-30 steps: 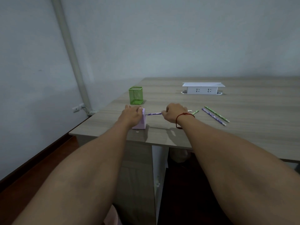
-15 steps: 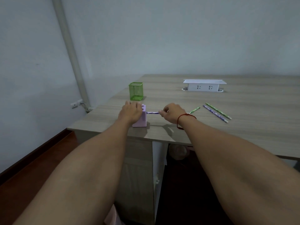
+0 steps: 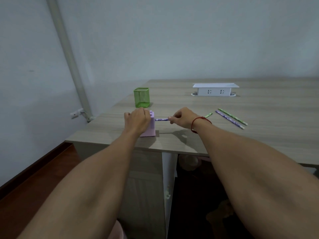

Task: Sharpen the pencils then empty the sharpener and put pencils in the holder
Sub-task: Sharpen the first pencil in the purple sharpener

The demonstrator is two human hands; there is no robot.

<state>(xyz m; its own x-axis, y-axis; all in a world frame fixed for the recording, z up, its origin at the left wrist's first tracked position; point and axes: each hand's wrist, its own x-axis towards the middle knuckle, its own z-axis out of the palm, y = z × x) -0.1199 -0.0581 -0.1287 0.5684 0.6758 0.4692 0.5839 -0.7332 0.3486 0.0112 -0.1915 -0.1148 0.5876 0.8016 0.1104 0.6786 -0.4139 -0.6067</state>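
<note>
A pink box-shaped sharpener (image 3: 149, 130) stands near the desk's front left corner. My left hand (image 3: 137, 120) grips its top and left side. A purple patterned pencil (image 3: 161, 119) lies level with one end in the sharpener's right face. My right hand (image 3: 183, 117) pinches the pencil's other end, and its far part is hidden behind my fingers. A green mesh holder (image 3: 141, 97) stands just behind my left hand. Three more pencils lie to the right: a short green end (image 3: 208, 115), a purple one (image 3: 229, 119) and a green one (image 3: 232, 116).
A white socket box (image 3: 214, 89) sits at the back of the wooden desk (image 3: 259, 131). The desk's front edge runs just below my hands, with a cabinet under it. A wall and a grey pipe (image 3: 69, 56) stand to the left.
The pencil has gone further into the sharpener, with less of it showing between my hands. My right hand has shifted left towards the sharpener. My left hand stays on it.
</note>
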